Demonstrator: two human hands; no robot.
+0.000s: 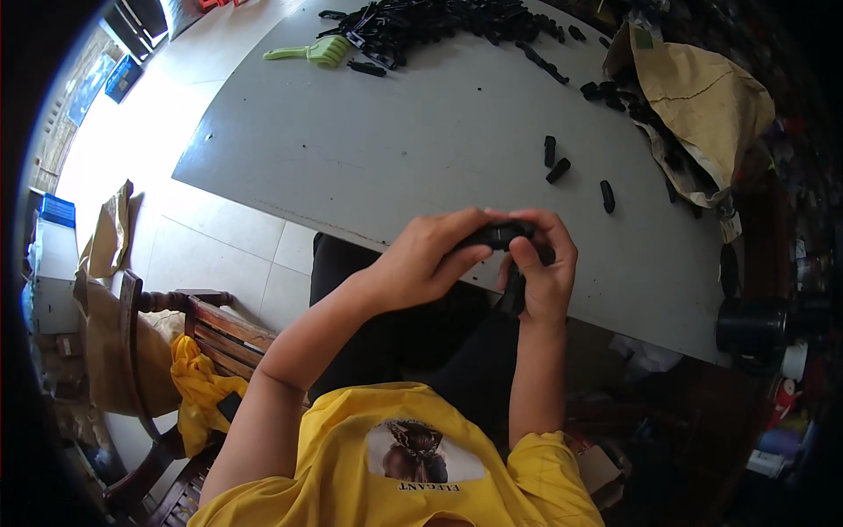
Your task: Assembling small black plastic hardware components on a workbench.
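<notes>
Head view: I see both bare hands raised together at the near edge of the pale grey counter (pixel 351 145), with a black piece (pixel 507 234) held between them. The grip of the left hand (pixel 432 249) is pinching the left end of that piece, thumb below and fingers over the top. On my feed the right hand (pixel 549 263) is curled around the other end, its grip closed on it with the thumb up front. A dark part (pixel 514 297) shows lower down against the right palm; I cannot tell whether it is joined to the piece above.

Beyond the hands, I count three loose black pieces (pixel 558 170) lying on the counter, toward the right. Farther right, a brown paper bag (pixel 707 97) lies with its mouth open and black pieces around it. At the far edge I make out a big black heap (pixel 439 26), with a green toy rake (pixel 325 53) just beside it
</notes>
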